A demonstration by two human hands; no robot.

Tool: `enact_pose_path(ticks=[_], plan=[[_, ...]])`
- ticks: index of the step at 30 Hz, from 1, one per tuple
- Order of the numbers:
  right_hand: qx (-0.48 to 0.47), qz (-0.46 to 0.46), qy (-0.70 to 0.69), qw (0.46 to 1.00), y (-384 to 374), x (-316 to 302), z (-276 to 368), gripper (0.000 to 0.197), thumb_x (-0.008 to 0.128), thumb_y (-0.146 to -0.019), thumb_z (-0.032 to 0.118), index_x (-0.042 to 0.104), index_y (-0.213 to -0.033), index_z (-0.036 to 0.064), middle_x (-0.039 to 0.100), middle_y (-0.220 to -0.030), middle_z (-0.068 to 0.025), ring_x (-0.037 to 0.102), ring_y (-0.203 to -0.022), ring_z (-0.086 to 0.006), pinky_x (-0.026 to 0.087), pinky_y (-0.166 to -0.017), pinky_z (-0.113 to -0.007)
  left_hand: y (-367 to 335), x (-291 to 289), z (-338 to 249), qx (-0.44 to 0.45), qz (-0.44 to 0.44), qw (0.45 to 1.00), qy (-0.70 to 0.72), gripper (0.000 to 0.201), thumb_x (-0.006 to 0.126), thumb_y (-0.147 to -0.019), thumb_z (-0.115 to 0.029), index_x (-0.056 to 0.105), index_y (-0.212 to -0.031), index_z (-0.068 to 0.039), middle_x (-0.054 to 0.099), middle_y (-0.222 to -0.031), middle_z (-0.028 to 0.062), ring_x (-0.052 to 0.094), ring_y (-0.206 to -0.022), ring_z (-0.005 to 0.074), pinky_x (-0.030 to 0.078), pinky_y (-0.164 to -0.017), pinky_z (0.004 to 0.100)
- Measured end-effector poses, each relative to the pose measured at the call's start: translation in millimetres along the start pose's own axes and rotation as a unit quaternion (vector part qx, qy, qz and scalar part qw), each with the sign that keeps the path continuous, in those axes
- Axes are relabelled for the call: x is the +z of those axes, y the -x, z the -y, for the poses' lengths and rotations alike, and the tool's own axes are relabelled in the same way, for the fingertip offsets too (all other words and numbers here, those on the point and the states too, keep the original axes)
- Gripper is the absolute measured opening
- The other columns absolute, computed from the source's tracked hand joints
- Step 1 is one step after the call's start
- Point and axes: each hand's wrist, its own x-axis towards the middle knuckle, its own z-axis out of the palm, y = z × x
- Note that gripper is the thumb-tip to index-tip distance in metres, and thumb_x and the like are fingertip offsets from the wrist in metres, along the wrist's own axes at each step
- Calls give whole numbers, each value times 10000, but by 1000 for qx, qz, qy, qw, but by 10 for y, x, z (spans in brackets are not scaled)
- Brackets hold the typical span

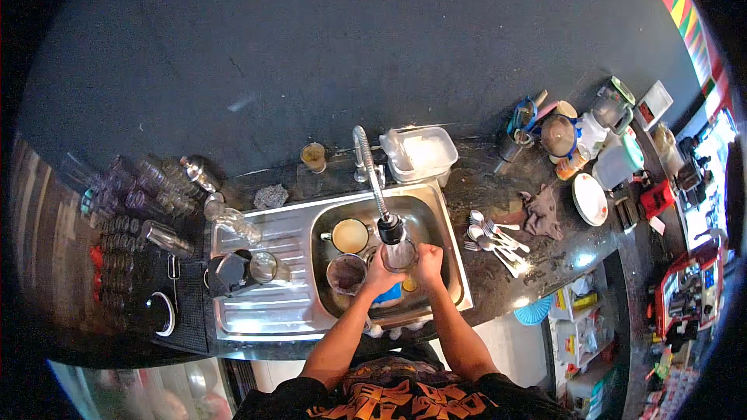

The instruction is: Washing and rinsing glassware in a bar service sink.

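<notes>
Over the steel sink (320,222), my left hand (380,277) is closed around a clear glass (399,255) under the spring-neck tap (379,194). Water seems to run from its black spray head (391,229) into the glass. My right hand (429,260) is curled closed close beside the glass; what its fingers hold, if anything, is hidden. A cream-coloured cup (350,236) sits in the basin behind my left hand. Left of that hand stands a bowl or cup with dark contents (346,274). Something blue (389,294) lies below my hands, partly covered.
A ridged drainboard (268,295) extends left, holding a glass jar (264,266) and a dark container (229,272). Many glasses (144,187) crowd the far left. Behind the sink stands a plastic tub (424,154). Spoons and forks (498,245), a cloth (542,211) and a white bowl (590,199) lie right.
</notes>
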Motion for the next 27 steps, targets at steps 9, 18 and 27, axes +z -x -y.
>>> enact_pose_path(ticks=[9, 18, 27], plan=[[10, -9, -26, 1000, -288, 62, -302, 283, 482, -714, 83, 386, -448, 78, 365, -468, 42, 307, -441, -62, 225, -403, -274, 196, -356, -140, -110, 21, 991, 73, 860, 654, -547, 20, 261, -1297, -129, 375, -1243, 125, 404, -1084, 201, 399, -833, 333], [56, 84, 26, 995, -333, 107, -217, 247, 527, -704, 84, 460, -470, 43, 396, -485, 29, 342, -464, -71, 226, -414, -284, 347, -374, -290, -100, -32, 992, 65, 775, 630, -580, 34, 318, -1265, -149, 417, -1217, 94, 432, -1054, 215, 430, -781, 327], [47, 13, -26, 998, -507, 17, -368, 314, 561, -717, 215, 424, -471, 77, 368, -442, 15, 362, -418, -96, 270, -372, -315, 253, -80, -304, -62, -15, 995, 77, 745, 635, -598, 25, 309, -1257, -102, 463, -1157, 85, 451, -1047, 213, 425, -791, 332]])
